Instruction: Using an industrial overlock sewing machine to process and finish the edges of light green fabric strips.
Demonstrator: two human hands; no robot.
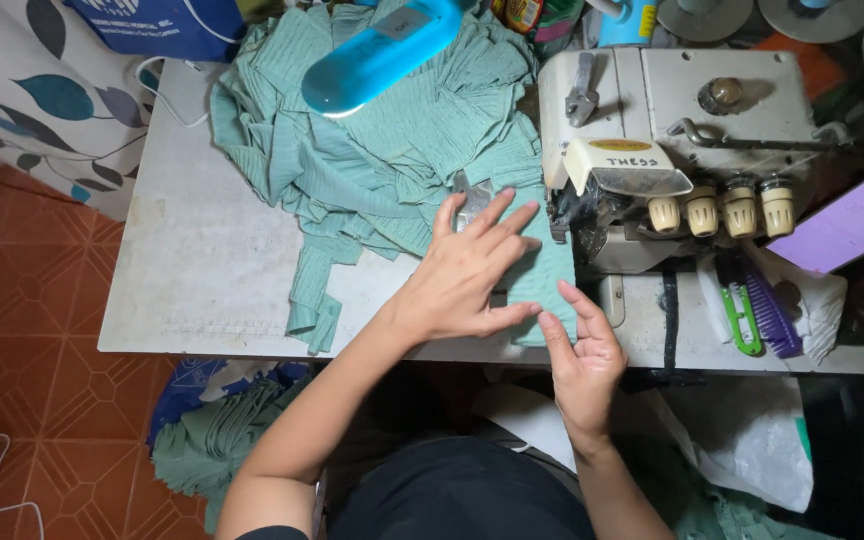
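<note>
Head view: left hand [467, 275] lies flat, fingers spread, pinning the green fabric piece [547, 275] beside the overlock machine [652, 130]; right hand [582, 355], open, steadies its near edge.

Two hands (left [467, 275], right [584, 355]) are showing, one sewing machine [682, 150] is sitting with three knobs [702, 212], perhaps four, one lamp [382, 55], one phone [847, 225], two clippers [757, 315].

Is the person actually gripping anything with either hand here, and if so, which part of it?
Nothing is gripped. The left hand lies flat, fingers spread, pressing the green fabric piece onto the table beside the sewing machine. The right hand touches its near edge with its fingers.
</note>
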